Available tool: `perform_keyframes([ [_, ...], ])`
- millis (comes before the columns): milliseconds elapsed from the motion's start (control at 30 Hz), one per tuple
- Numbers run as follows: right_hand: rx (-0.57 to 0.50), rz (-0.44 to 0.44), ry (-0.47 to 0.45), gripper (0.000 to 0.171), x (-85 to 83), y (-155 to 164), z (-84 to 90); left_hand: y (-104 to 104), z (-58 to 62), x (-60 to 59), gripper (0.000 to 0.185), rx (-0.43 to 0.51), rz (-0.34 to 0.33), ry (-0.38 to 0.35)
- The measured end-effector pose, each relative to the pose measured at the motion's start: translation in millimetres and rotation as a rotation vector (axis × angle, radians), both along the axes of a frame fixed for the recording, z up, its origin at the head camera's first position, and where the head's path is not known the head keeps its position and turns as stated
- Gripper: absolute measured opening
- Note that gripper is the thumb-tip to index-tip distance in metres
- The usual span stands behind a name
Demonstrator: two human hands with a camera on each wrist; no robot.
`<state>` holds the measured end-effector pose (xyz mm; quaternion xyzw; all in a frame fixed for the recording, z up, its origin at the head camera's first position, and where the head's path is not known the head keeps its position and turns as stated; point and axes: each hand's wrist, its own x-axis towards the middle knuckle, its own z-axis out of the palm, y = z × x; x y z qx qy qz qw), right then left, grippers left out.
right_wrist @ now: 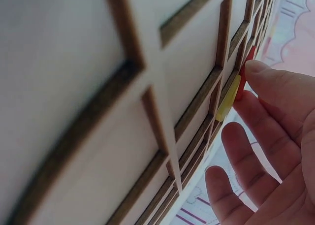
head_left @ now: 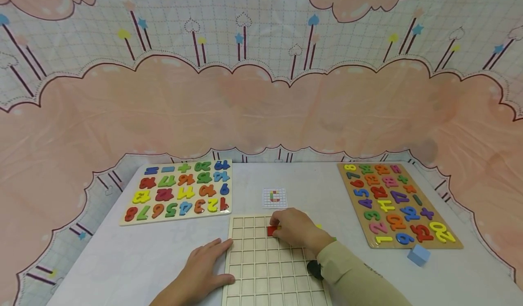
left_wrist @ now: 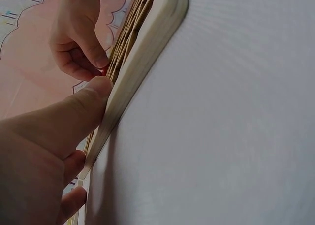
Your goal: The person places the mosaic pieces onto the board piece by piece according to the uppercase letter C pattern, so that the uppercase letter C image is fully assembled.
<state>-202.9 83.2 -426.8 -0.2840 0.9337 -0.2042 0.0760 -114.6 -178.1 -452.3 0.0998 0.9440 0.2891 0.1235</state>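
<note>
A wooden grid board (head_left: 261, 269) lies at the table's near edge. My right hand (head_left: 278, 229) is over its top rows, its fingertips pinching a red square tile (head_left: 271, 231) down at a cell. In the right wrist view the red tile (right_wrist: 247, 67) stands on edge beside a yellow tile (right_wrist: 227, 104) in the grid board (right_wrist: 147, 112), with a fingertip (right_wrist: 268, 80) on the red one. My left hand (head_left: 224, 260) lies flat on the table at the board's left side. Its thumb (left_wrist: 91, 97) presses against the board's edge (left_wrist: 147, 43). A small pattern card (head_left: 274, 198) lies just beyond the board.
A number puzzle (head_left: 180, 190) with coloured digits sits at the back left, and another number puzzle (head_left: 394, 204) at the right. A light blue block (head_left: 418, 254) lies near the right puzzle's front corner. A pink cloud-print cloth hangs behind the table.
</note>
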Motion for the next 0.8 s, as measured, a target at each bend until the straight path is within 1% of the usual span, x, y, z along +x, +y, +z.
perform_keyframes([
  [333, 0.010, 0.021, 0.016, 0.012, 2.4, -2.4, 1.5, -0.2, 0.8, 0.5, 0.083, 0.009, -0.003, 0.008],
  [667, 0.056, 0.020, 0.048, 0.010, 2.8, -2.6, 1.5, -0.5, 0.5, -0.2, 0.083, 0.023, 0.001, -0.012],
  [800, 0.062, 0.007, 0.034, 0.015, 4.7, -1.4, 4.6, -1.0, -0.4, -0.4, 0.083, 0.029, -0.006, -0.017],
])
